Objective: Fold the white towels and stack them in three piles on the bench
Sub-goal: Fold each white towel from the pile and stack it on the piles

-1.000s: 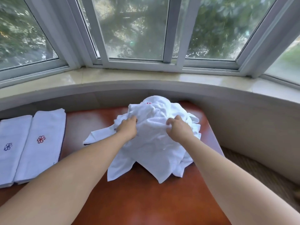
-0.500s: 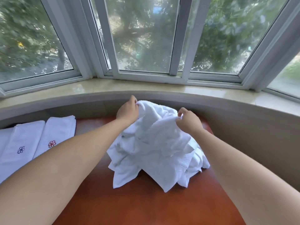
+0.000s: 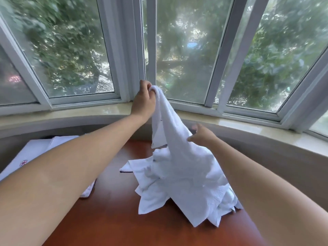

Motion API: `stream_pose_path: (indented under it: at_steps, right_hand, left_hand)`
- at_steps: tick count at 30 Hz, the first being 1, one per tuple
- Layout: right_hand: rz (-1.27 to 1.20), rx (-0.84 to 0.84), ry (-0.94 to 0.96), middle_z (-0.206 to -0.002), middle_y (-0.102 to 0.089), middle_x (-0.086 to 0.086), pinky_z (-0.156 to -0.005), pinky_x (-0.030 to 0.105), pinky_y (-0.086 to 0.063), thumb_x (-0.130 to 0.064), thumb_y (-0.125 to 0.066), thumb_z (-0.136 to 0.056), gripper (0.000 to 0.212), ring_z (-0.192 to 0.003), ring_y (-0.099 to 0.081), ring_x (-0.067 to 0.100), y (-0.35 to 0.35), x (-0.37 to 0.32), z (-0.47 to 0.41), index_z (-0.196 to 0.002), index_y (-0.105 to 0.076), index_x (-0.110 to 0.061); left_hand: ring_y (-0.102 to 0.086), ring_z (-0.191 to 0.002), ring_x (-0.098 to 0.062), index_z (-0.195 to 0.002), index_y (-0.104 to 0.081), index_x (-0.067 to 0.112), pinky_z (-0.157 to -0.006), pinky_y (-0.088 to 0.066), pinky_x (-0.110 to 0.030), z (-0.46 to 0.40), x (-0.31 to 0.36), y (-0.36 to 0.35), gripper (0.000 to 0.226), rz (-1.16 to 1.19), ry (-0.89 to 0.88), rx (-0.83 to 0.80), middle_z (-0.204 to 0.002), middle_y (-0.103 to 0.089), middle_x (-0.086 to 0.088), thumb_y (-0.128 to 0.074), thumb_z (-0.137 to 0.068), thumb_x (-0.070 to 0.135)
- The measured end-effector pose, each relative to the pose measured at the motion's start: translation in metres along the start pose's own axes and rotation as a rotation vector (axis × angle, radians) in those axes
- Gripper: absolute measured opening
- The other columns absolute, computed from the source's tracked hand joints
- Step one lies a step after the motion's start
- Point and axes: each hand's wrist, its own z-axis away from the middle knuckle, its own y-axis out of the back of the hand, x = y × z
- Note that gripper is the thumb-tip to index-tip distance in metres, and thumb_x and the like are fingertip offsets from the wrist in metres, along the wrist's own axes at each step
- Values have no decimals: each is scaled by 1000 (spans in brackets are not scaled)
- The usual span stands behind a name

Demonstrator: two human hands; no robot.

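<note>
From the head camera, the polished reddish-brown wooden bench [image 3: 110, 217] fills the lower middle of the view. On the right half of the bench lies a crumpled heap of unfolded white terry towels [image 3: 184, 189]. Out of this heap one white towel [image 3: 170, 125] is drawn upward into a narrow peak, its lower end merging with the heap.

The left hand [image 3: 144, 102] is raised above the heap, in front of the white-framed bay window [image 3: 131, 50], its fingers curled round the top end of the lifted towel. The right hand [image 3: 200, 134] is lower, at the right side of the lifted towel above the heap; its thumb touches the cloth and the fingers are loosely spread, but the hand is blurred and I cannot tell whether it pinches the fabric.

At the left end of the bench, well apart from the heap, lie flat folded white towels [image 3: 40, 151], partly hidden by the left forearm; one bears a small red embroidered flower [image 3: 23, 163]. Behind the bench curves a pale stone windowsill [image 3: 79, 112].
</note>
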Motion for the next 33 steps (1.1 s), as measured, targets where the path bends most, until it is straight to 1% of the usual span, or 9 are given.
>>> stream_pose_path:
  at_steps: [2,5,8,10,13,16,24,29,33]
  right_hand:
    - [-12,-68,19,-136,-59,4,-91,31,-46,-32,-76,-85,74,-121,-59,27,-19,-20,6,-150,-43,-19]
    - [45,-267,95,-114,-68,6,-86,30,-47,-35,-70,-91,50,-102,-64,26,-48,-51,16,-134,-61,-11]
    - [132,-499,179,-132,-54,-9,-99,34,-39,-68,-66,-84,75,-129,-50,20,-73,-85,38,-140,-54,-20]
    - [264,-473,211,-129,-51,-14,-100,32,-41,-69,-69,-80,71,-129,-51,18,-97,-102,54,-138,-54,-31]
    - [378,-339,299,-109,-71,-1,-80,29,-47,-35,-58,-97,28,-105,-66,22,-147,-122,69,-113,-71,-17]
    - [325,-240,328,-97,-70,-4,-75,31,-43,-42,-56,-97,27,-97,-65,23,-176,-150,86,-103,-68,-18]
    - [-83,-185,327,-121,-47,-8,-75,36,-49,-80,-74,-63,98,-95,-61,17,-237,-252,137,-134,-34,-26]
    - [-207,-195,443,-86,-58,-2,-64,33,-39,-41,-56,-96,35,-79,-56,23,-258,-284,145,-101,-60,-8]
    - [-585,-222,281,-73,-51,5,-69,35,-34,-21,-59,-87,20,-74,-45,21,-246,-289,151,-79,-59,-3]
  left_hand:
    - [-56,-79,-34,-113,-44,11,-66,-42,-41,5,-7,28,16,-6,-4,23,-92,-59,-8,-41,-105,24]
    - [-57,-83,-35,-113,-45,11,-68,-44,-43,12,-27,75,15,-42,38,76,-95,-60,-9,-42,-104,23]
    - [-58,-87,-35,-115,-46,10,-71,-45,-46,24,-53,124,17,-70,104,141,-98,-61,-10,-41,-104,22]
    - [-58,-87,-35,-116,-46,10,-68,-40,-42,34,-69,156,18,-86,143,188,-99,-61,-9,-41,-104,22]
    - [-59,-86,-34,-116,-47,11,-69,-42,-42,47,-92,201,18,-84,187,244,-97,-62,-8,-42,-103,23]
    - [-56,-77,-26,-112,-46,13,-63,-36,-36,59,-112,245,15,-95,195,299,-83,-57,6,-42,-101,22]
    - [-51,-65,5,-105,-44,18,-54,-34,-25,71,-114,297,11,-75,-12,183,-78,-51,14,-43,-103,28]
    - [-51,-66,7,-107,-43,16,-60,-40,-27,73,-116,318,10,-68,-60,144,-80,-51,14,-44,-103,25]
    - [-51,-67,2,-110,-46,20,-57,-37,-26,78,-132,340,10,-120,-23,174,-81,-53,15,-43,-102,25]
